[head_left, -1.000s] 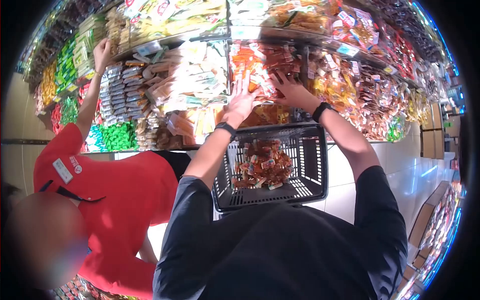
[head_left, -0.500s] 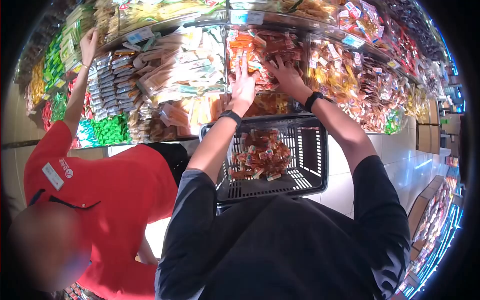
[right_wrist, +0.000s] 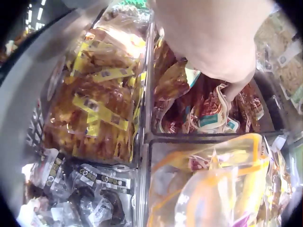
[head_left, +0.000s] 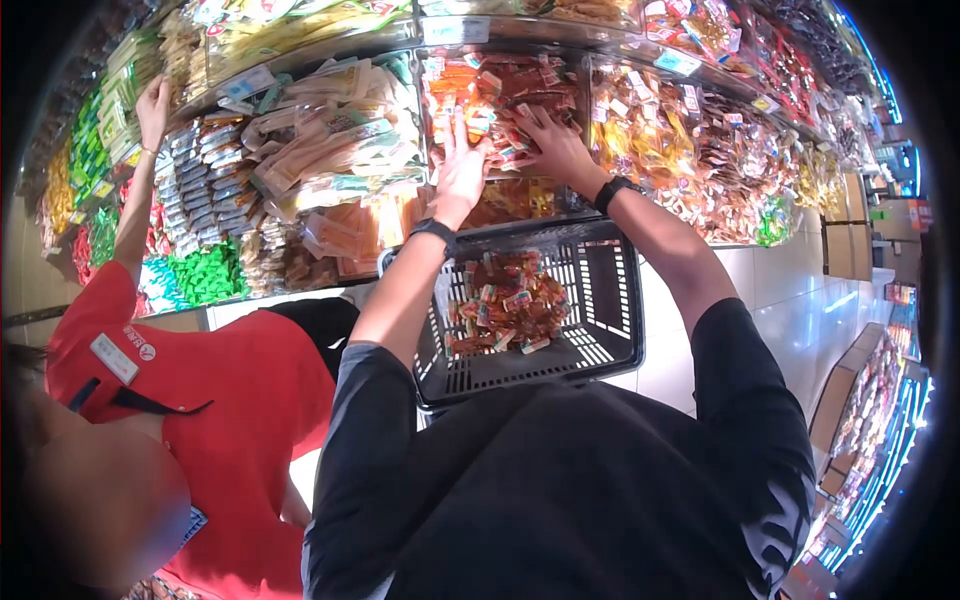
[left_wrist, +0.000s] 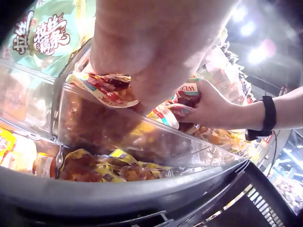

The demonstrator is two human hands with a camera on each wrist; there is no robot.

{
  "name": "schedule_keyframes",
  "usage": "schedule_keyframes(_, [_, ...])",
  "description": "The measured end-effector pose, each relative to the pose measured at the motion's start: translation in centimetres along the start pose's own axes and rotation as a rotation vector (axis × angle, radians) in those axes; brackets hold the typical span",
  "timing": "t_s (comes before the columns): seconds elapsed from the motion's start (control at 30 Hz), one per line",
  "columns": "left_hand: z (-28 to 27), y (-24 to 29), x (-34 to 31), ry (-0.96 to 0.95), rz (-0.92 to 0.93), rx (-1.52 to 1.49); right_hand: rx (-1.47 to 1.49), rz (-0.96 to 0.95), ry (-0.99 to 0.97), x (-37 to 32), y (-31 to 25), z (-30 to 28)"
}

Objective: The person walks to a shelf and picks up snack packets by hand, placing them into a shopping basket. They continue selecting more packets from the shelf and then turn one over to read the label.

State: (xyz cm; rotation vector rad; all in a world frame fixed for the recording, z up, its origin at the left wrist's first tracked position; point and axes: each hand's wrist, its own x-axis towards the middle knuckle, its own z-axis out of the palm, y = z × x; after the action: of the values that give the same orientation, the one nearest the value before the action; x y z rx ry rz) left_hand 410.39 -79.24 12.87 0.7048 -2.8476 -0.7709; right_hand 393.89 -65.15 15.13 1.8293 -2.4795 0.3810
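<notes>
My left hand (head_left: 462, 172) reaches into a clear bin of red-brown snack packets (head_left: 552, 82), its fingers extended forward over them. Beside it on the right, my right hand (head_left: 562, 152) has its fingers spread on the packets in the same bin. In the left wrist view, white-edged red packets (left_wrist: 106, 90) bunch up under the left hand, and the right hand (left_wrist: 213, 106) touches more of them. A fingertip of the right hand lies against a packet (right_wrist: 210, 111) in the right wrist view. Below both forearms is a black shopping basket (head_left: 628, 335) holding similar packets (head_left: 512, 305).
Bins of other wrapped snacks (head_left: 340, 130) flank this one, with price tags (head_left: 456, 30) along the shelf edge above. Yellow-labelled packets (right_wrist: 94, 104) fill the bin in front. On the left, a person in a red shirt (head_left: 230, 380) reaches toward the shelf.
The view has shifted, so the bins and basket appear further left. Both hands stay over the same bin, with small shifts of the fingers among the packets.
</notes>
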Motion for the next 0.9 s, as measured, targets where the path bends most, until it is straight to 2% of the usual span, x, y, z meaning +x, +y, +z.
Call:
schedule_keyframes(0.07, [0.4,-0.1,0.0,0.017,-0.003,0.029,0.072,0.003,0.030,0.0,0.1,-0.7])
schedule_keyframes(0.1, [0.9,-0.5,0.2,0.056,-0.019,-0.129,0.042,-0.003,0.089,-0.2,0.0,-0.8])
schedule_keyframes(0.2, [2.3,-1.5,0.6,0.020,-0.111,-0.456,0.179,0.056,0.023,-0.1,0.3,-1.3])
schedule_keyframes(0.23, [2.7,-1.8,0.4,0.176,0.012,-0.101,0.202,0.047,0.039,-0.1,0.4,-1.4])
schedule_keyframes(0.33, [3.3,-2.3,0.5,0.473,0.214,0.294,0.164,-0.012,0.138,-0.1,0.4,-1.4])
schedule_keyframes(0.37, [3.4,-2.4,0.7,0.330,0.084,-0.194,0.164,-0.015,0.137,-0.1,0.5,-1.5])
schedule_keyframes(0.43, [3.3,-2.3,0.9,0.177,-0.049,-0.675,0.257,-0.013,0.138,-0.2,0.2,-2.1])
schedule_keyframes(0.5, [3.4,-2.3,0.8,0.184,-0.022,-0.501,0.265,-0.009,0.164,-0.5,-0.3,-2.3])
schedule_keyframes(0.67, [2.8,-2.2,-0.2,0.274,0.080,-0.334,0.340,0.013,0.267,-0.6,-0.9,-3.2])
schedule_keyframes(0.73, [2.1,-2.0,-0.7,0.279,0.150,-0.039,0.299,0.006,0.436,-0.4,-1.1,-3.9])
schedule_keyframes(0.9, [2.0,-1.5,-0.3,0.250,0.061,-0.072,0.375,0.055,0.560,-0.8,-0.7,-5.4])
